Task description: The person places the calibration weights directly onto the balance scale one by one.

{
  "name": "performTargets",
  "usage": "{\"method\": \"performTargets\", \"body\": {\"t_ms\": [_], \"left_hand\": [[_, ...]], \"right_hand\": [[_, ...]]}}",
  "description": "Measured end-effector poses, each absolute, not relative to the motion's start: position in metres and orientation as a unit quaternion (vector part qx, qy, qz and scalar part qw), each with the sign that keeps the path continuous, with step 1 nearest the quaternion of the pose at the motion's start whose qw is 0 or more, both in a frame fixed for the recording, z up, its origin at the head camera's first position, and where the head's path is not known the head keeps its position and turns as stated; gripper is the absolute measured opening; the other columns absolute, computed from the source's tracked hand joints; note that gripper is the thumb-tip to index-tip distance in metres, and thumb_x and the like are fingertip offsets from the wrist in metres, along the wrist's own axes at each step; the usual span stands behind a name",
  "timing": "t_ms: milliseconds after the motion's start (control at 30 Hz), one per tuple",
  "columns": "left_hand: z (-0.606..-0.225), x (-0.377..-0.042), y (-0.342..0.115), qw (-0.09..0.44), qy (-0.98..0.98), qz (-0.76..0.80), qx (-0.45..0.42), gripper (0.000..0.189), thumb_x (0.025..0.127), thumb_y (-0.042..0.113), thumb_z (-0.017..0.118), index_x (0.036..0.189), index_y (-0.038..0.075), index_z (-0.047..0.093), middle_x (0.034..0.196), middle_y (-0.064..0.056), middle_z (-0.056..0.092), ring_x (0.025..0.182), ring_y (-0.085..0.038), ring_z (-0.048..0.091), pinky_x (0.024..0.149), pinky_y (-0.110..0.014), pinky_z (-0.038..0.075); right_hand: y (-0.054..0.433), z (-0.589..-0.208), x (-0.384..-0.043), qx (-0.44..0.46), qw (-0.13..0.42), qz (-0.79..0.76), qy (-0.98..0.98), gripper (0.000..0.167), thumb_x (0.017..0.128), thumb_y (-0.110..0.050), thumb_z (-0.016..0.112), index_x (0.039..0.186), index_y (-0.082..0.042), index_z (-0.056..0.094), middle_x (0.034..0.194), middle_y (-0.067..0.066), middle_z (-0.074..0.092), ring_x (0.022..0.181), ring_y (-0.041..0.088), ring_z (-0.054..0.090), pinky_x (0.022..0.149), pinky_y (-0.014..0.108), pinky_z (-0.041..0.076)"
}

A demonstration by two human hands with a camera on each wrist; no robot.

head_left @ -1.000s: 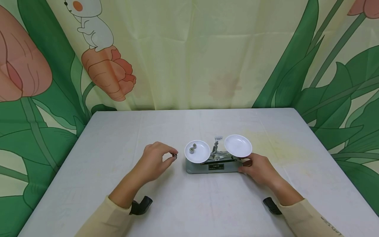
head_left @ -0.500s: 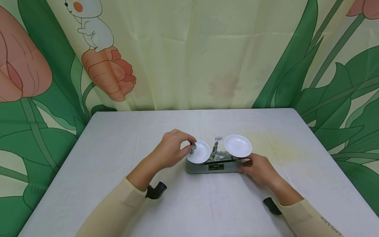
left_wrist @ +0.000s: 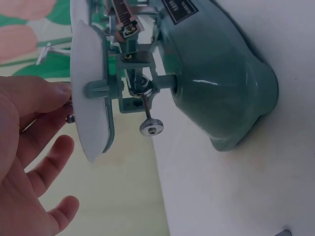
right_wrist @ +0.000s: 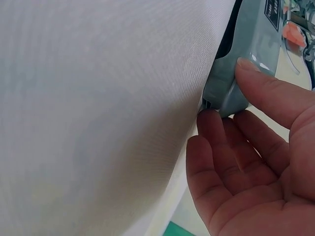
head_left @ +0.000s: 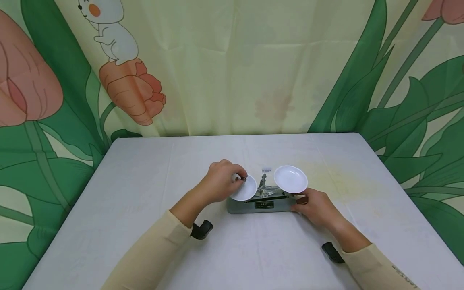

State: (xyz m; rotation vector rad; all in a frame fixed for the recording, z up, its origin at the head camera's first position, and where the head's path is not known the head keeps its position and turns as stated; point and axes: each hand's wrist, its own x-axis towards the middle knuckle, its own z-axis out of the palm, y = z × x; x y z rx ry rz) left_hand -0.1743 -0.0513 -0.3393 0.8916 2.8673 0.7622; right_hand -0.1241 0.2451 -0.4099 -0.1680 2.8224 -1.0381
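A tabletop balance scale with a grey-green base (head_left: 239, 207) stands on the table, carrying a left pan (head_left: 248, 192) and a right pan (head_left: 291, 179), both white. Over the left pan, my left hand (head_left: 219, 181) pinches a small metal weight (head_left: 243, 179) between thumb and index finger. The left wrist view shows this hand behind the tilted pan rim (left_wrist: 91, 128), its other fingers spread. Other weights in that pan are mostly hidden by the fingers. My right hand (head_left: 316, 206) grips the right end of the base, thumb on the near face, fingers around its end.
The scale's pointer (head_left: 264, 179) rises between the pans. A white cloth covers the table (head_left: 174, 161). Behind it hangs a printed curtain (head_left: 224, 80) with leaves, flowers and a rabbit. Black straps with cameras (head_left: 202, 229) sit on both wrists.
My left hand has moved right from beside the scale with the weight to over the left pan, hiding the weights there. My right hand has stayed on the base.
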Motion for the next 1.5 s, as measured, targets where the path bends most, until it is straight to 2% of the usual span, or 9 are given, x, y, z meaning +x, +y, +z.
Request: {"method": "performTargets", "body": {"t_ms": [533,900,1233,1500], "left_hand": [[-0.3492,-0.1812,-0.0449,0.024,0.929,0.229,0.289,0.011,0.092,0.018,0.073,0.103,0.017,0.075,0.102,0.004,0.073,0.107,-0.024,0.056,0.097,-0.053,0.037],[-0.3488,-0.1800,-0.0442,0.036,0.929,0.239,0.280,0.011,0.092,0.017,0.072,0.103,0.018,0.074,0.103,0.004,0.072,0.109,-0.022,0.054,0.103,-0.054,0.032],[-0.3502,-0.1802,-0.0431,0.038,0.928,0.242,0.280,0.013,0.093,0.016,0.071,0.105,0.018,0.075,0.102,0.004,0.072,0.108,-0.021,0.054,0.102,-0.053,0.032],[-0.3472,-0.1787,-0.0444,0.039,0.930,0.237,0.278,0.020,0.092,0.019,0.073,0.111,0.017,0.074,0.109,0.003,0.071,0.111,-0.022,0.054,0.101,-0.052,0.034]], "right_hand": [[0.2451,-0.4110,-0.1237,-0.050,0.065,-0.343,0.936,0.051,0.080,-0.009,0.081,0.125,0.005,0.061,0.117,0.021,0.068,0.099,0.033,0.069,0.082,0.047,0.055],[0.2454,-0.4085,-0.1231,-0.058,0.062,-0.344,0.935,0.050,0.080,-0.009,0.081,0.122,0.007,0.061,0.116,0.022,0.068,0.098,0.034,0.070,0.081,0.047,0.055],[0.2447,-0.4096,-0.1230,-0.057,0.061,-0.347,0.934,0.051,0.080,-0.009,0.081,0.124,0.006,0.061,0.118,0.022,0.067,0.099,0.034,0.069,0.081,0.046,0.056],[0.2440,-0.4098,-0.1226,-0.053,0.064,-0.347,0.934,0.052,0.080,-0.009,0.081,0.125,0.006,0.060,0.119,0.022,0.066,0.100,0.034,0.069,0.082,0.047,0.055]]}}
